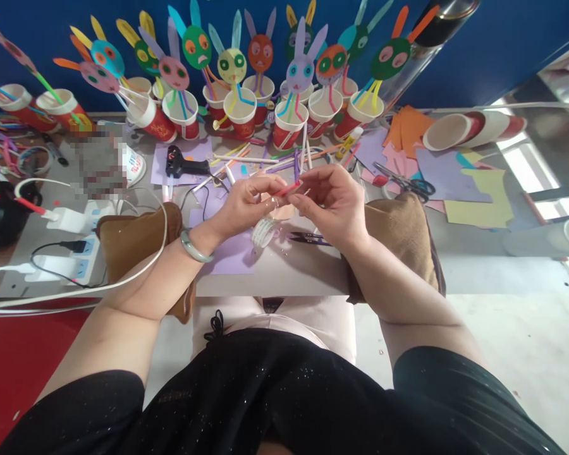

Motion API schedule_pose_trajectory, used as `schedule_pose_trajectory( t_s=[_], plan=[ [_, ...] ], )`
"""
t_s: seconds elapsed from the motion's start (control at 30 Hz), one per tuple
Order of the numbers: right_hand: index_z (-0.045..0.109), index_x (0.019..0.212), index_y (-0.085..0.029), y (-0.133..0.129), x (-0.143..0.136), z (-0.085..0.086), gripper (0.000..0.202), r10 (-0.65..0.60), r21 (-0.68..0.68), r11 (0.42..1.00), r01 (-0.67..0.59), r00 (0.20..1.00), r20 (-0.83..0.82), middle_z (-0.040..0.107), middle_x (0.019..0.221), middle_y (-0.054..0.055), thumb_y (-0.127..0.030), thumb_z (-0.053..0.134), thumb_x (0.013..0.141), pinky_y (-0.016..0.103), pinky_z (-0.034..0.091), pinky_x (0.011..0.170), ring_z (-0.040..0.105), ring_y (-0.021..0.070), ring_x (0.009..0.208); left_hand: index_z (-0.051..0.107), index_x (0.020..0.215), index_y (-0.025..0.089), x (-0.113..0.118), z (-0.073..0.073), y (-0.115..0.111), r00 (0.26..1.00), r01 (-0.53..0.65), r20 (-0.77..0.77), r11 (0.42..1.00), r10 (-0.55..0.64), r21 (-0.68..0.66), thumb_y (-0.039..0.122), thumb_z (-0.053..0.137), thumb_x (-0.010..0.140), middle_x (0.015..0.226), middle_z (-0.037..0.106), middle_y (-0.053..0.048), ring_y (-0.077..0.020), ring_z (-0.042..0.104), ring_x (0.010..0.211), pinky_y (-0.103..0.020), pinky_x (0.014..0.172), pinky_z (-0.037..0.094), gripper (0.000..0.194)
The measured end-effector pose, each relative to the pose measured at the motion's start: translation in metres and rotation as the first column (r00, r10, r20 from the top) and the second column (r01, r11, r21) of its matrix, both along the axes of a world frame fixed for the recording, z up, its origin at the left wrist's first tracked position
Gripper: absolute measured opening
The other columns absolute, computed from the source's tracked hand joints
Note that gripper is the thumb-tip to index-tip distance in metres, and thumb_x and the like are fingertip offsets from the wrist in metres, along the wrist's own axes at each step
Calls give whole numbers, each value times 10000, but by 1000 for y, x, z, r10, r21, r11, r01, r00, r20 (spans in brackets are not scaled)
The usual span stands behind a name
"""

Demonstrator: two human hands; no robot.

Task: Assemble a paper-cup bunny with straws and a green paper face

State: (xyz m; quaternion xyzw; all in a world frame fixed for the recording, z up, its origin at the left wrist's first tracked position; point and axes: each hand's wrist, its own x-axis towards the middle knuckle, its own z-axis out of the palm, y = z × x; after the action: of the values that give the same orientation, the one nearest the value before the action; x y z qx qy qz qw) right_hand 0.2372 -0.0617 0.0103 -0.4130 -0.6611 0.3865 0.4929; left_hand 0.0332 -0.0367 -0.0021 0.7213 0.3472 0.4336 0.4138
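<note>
My left hand (246, 203) pinches one end of a small pink-red strip (290, 188) above the middle of the table. The fingertips of my right hand (332, 201) close on the strip's other side, and thin purple and white sticks (297, 165) rise beside them. Under my hands lie a roll of clear tape (264, 232) and a piece of peach paper (284, 211). Dark thread snips (309, 238) rest just below my right hand. A sheet of purple paper (230, 258) is beneath my left hand.
Red-and-white paper cups (241, 117) holding paper rabbit heads line the back. A black glue gun (187, 165) and power strip (86, 259) are at left. Brown pouches (133, 243) lie under both forearms. Scissors (404, 182), coloured paper (477, 212) and stacked cups (448, 131) are at right.
</note>
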Motion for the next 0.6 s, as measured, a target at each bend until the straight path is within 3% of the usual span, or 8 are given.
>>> schedule_pose_trajectory(
  t_s=[0.23, 0.37, 0.5, 0.6],
  plan=[
    [749, 924, -266, 1, 2, 6, 286, -59, 180, 983, 34, 989, 135, 696, 878, 36, -550, 777, 943, 361, 590, 705, 674, 200, 823, 834, 931, 194, 0, 1, -4, 988, 152, 47, 975, -146, -161, 628, 831, 870, 969, 834, -81, -225, 781, 951, -350, 891, 609, 439],
    [727, 897, -256, -2, 0, 7, 309, -61, 153, 987, 46, 993, 98, 698, 819, 18, -558, 761, 957, 356, 594, 698, 676, 176, 737, 856, 984, 213, 0, 1, -3, 984, 170, 81, 971, -158, -169, 611, 834, 877, 1001, 840, -77, -232, 785, 979, -371, 921, 609, 413],
    [707, 901, -261, -1, 0, 5, 313, -81, 127, 989, 71, 994, 70, 697, 805, 9, -564, 764, 953, 350, 600, 673, 678, 167, 694, 860, 914, 240, 2, -2, 1, 982, 172, 104, 969, -156, -177, 598, 884, 822, 1125, 833, -81, -238, 770, 1099, -391, 1021, 590, 370],
    [697, 897, -265, 1, 0, 3, 297, -80, 127, 989, 71, 995, 63, 695, 800, 5, -548, 772, 948, 353, 609, 674, 692, 171, 704, 856, 872, 234, 2, 0, 1, 978, 202, 91, 954, -186, -223, 587, 895, 813, 1095, 833, -78, -251, 763, 1102, -410, 1031, 585, 360]
  ],
)
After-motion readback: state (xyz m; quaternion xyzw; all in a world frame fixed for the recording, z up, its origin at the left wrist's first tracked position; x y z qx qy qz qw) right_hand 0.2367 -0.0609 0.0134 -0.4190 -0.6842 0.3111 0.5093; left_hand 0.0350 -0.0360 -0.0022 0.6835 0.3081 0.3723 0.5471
